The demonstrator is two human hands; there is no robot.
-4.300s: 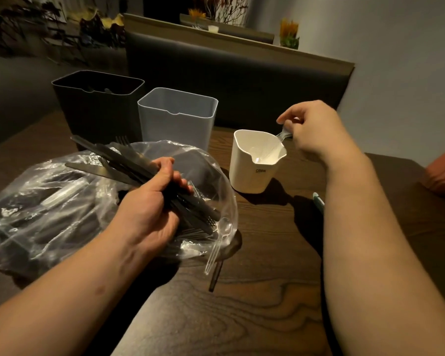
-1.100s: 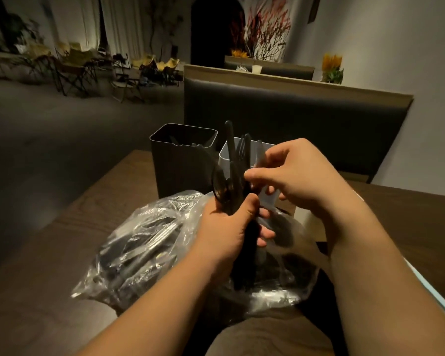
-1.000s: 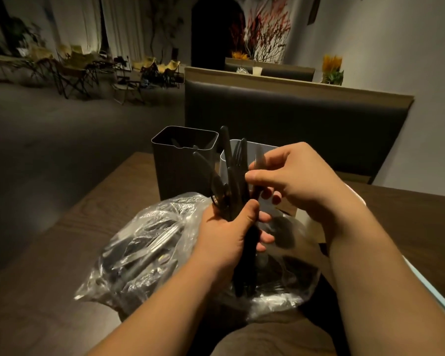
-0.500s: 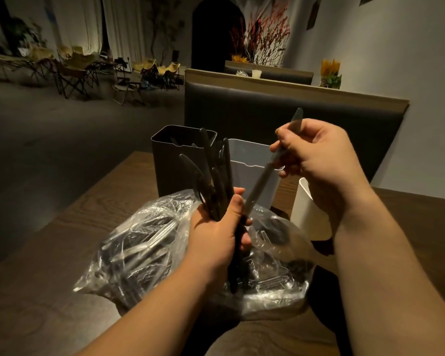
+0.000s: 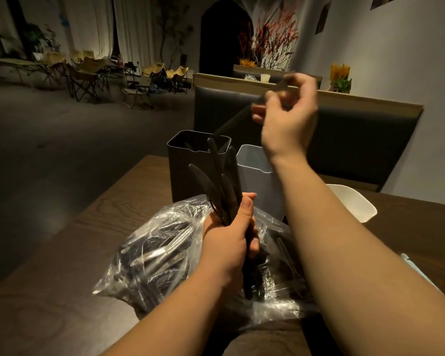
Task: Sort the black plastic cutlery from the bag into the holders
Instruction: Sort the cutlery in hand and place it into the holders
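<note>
- Head view, hands: the left hand [image 5: 231, 242] is fisted round a bundle of black cutlery [image 5: 224, 181], thumb up along the handles. The bundle stands roughly upright and its tips fan a little apart. The right hand [image 5: 288, 116] is raised above the holders and pinches a single black piece [image 5: 235, 118] between thumb and fingertips. That hand is motion-blurred, so whether the piece is a knife, fork or spoon cannot be told.
- Head view, cutlery and holders: the clear plastic bag [image 5: 159, 255] lies on the wooden table [image 5: 88, 253], under and around the left fist, with many dark pieces inside. Behind it stand the black holder [image 5: 188, 163], then the grey holder [image 5: 257, 181] just beside it. The white holder [image 5: 355, 204] is off to the right, partly hidden by the right forearm.
- Head view, key relation: the single piece's long axis slants from the right hand down and to the left. Its lower end appears to hang just over the black holder's open mouth.
- Judgement: the right hand is the nearer one for the drop. Tipping the piece steeper should let it slide in without catching the bundle's tips, which stand just in front of that holder.
</note>
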